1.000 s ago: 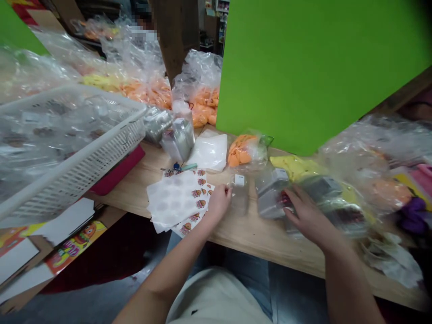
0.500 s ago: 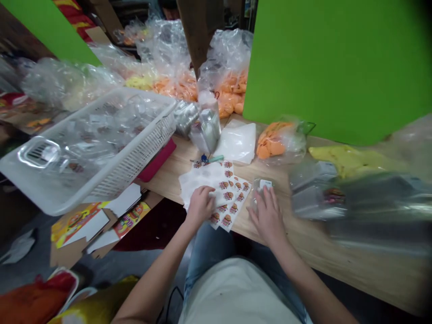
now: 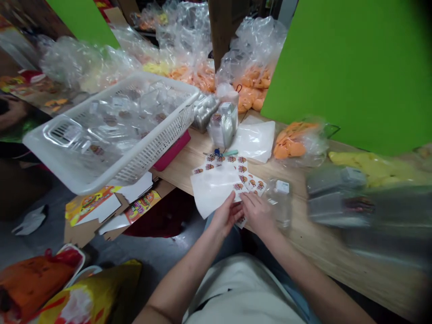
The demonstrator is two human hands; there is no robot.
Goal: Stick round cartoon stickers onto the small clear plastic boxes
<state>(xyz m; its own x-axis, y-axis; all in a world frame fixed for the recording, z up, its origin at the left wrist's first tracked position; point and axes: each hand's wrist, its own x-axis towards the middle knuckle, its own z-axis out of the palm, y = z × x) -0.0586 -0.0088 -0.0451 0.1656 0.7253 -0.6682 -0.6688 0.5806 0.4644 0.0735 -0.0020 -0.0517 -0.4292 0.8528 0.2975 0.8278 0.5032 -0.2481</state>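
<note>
My left hand [image 3: 227,216] pinches the near edge of a white backing sheet [image 3: 213,189] that lies over a sticker sheet [image 3: 243,174] printed with small orange-and-red stickers. My right hand [image 3: 257,211] meets it at the same edge, fingers curled onto the sticker sheet's corner. Both sheets hang slightly over the front edge of the wooden table [image 3: 317,234]. A small clear plastic box [image 3: 279,200] with a white label sits just right of my right hand.
A white plastic basket [image 3: 111,130] full of clear packets overhangs the table at left. Bags of orange pieces [image 3: 297,141] and clear bags sit behind, against a green board [image 3: 354,67]. Stacked clear boxes [image 3: 337,193] lie at right. Printed cards [image 3: 101,207] litter the floor.
My right hand left the stacked boxes at right, passed the small clear box, and joined the left hand at the sheets. The view swung left and down.
</note>
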